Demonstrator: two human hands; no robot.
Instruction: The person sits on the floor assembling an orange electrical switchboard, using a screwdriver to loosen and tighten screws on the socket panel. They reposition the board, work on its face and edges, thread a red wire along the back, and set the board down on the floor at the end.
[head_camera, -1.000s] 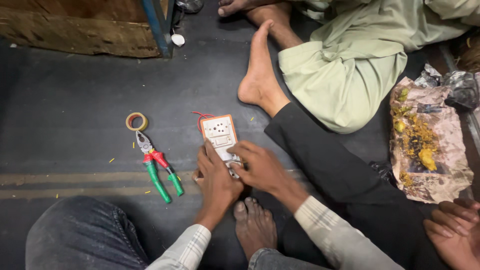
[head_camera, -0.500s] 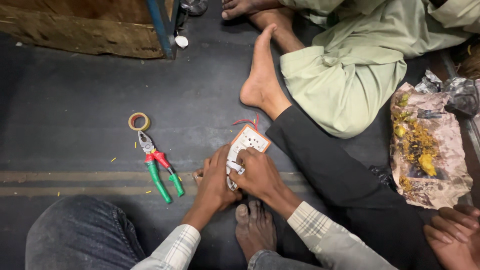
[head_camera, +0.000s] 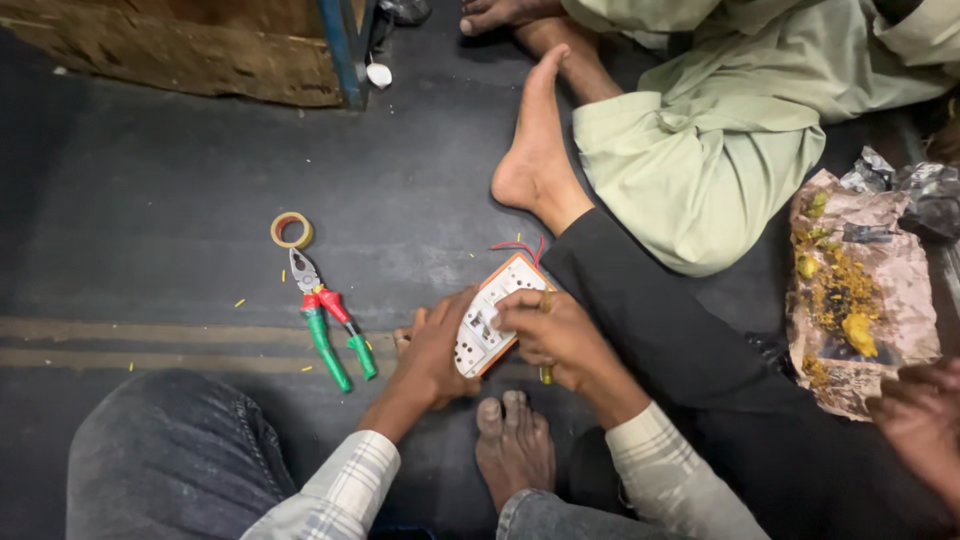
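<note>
A white switch board plate with an orange rim (head_camera: 492, 312) is gripped between both hands just below the middle of the shot, tilted so its upper corner points to about 1 o'clock. The left hand (head_camera: 432, 352) is clasped on its lower left edge, and the right hand (head_camera: 552, 335) is closed over its right side with a thin yellowish tool (head_camera: 546, 372) tucked under the fingers. Short red wires (head_camera: 520, 247) are seen poking out at the plate's 12 o'clock. At roughly 9 o'clock from the plate, pliers with red and green handles (head_camera: 328, 320) are laid flat on the dark floor (head_camera: 150, 200), and a small roll of tape (head_camera: 291, 230) is parked just beside the plier jaws at their 11 o'clock. A bare foot (head_camera: 513, 448) is spotted at 6 o'clock under the hands. Over at 3 o'clock, crumpled paper with yellow food bits (head_camera: 850, 300) is spread out, and another person's foot (head_camera: 535, 140) and pale green clothing (head_camera: 700, 150) are found at 1 o'clock. A wooden box (head_camera: 180, 45) is set at 11 o'clock.
</note>
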